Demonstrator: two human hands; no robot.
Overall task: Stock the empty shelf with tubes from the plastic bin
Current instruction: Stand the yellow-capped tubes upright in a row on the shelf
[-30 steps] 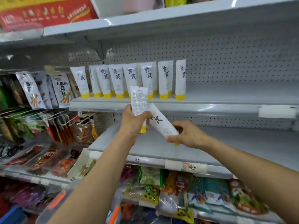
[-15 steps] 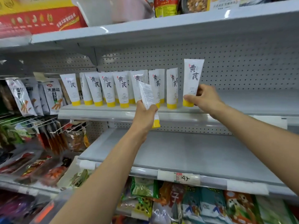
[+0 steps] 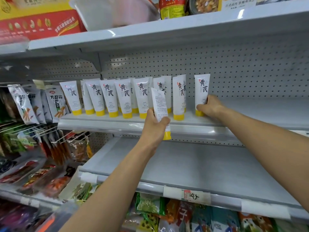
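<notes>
Tubes (image 3: 124, 97), white with yellow caps, stand cap-down in a row along the left part of the middle shelf (image 3: 250, 113), their black characters facing out. At the right end of that row the right hand (image 3: 209, 107) has its grip curled round the lower part of the end tube (image 3: 202, 87), which stands upright with its cap on the shelf, a little apart from its neighbour. The left hand (image 3: 154, 124) is raised in front of the shelf's edge, its grip wrapped round a spare tube (image 3: 159, 102) that leans slightly left, cap down, its small-print back towards the camera. Below lies a grey lower shelf (image 3: 200, 164) with a handwritten price tag (image 3: 192, 195) on its front rail. Snack packets (image 3: 56, 102) hang just left of the row.
</notes>
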